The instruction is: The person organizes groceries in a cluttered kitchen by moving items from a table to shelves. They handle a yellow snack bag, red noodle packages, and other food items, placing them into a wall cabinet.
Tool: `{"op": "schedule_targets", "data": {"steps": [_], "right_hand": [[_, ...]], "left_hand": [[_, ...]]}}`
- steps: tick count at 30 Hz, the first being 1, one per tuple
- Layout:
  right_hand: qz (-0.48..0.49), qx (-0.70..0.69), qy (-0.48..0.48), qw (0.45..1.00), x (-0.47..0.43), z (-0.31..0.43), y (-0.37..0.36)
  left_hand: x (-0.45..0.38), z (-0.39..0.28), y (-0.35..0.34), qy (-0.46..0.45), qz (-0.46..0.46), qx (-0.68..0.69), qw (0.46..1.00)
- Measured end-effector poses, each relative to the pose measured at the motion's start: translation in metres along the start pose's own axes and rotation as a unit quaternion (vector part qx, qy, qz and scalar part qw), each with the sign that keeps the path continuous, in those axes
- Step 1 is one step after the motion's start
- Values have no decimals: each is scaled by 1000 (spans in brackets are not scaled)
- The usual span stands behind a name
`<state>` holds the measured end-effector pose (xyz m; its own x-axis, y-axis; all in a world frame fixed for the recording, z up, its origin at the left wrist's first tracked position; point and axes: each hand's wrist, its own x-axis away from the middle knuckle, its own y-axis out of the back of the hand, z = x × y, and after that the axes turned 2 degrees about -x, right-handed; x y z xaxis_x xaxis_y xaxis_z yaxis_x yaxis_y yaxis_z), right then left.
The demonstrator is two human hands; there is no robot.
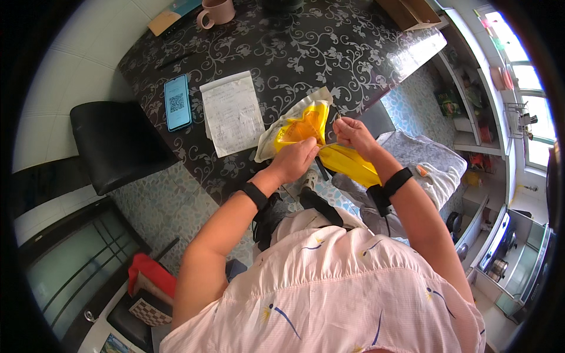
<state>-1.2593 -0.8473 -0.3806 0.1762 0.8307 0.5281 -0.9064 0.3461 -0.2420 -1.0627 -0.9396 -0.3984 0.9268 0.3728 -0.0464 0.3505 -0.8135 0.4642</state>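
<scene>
Near the table's front edge, my left hand [297,159] grips the gathered middle of a yellow plastic bag [346,164], whose lower part hangs towards my right forearm. The bag's other, orange-yellow part lies over a pale padded piece [271,139] at the table edge. My right hand [354,136], just right of the gather, pinches a thin tie or strand between thumb and fingers; its exact kind is too small to tell. A notepad with handwriting [233,114] lies left of the bag, and a smartphone [178,103] showing a printed-style code lies farther left.
The dark floral table [282,57] also bears a pink mug [217,13], a black pen [175,60] and a cardboard box [410,15]. A black chair [119,143] stands at the left. Grey and white cloth [423,163] lies at the right, before open shelves.
</scene>
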Motion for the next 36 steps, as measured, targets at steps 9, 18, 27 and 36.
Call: {"op": "schedule_targets", "data": {"steps": [9,18,27,36], "right_hand": [[-17,328,-53,943,24,3,2],[-39,348,101,931,21,-4,-26],[-2,91,135,987,12,-21,-29],[66,85,86,990,-2,-20,-20]], "left_hand": [[-2,1,-15,32,-38,93,994],[-5,3,-18,20,-58,115,991],[1,3,-22,103,-37,277,955],[3,10,-18,66,-100,195,973]]}}
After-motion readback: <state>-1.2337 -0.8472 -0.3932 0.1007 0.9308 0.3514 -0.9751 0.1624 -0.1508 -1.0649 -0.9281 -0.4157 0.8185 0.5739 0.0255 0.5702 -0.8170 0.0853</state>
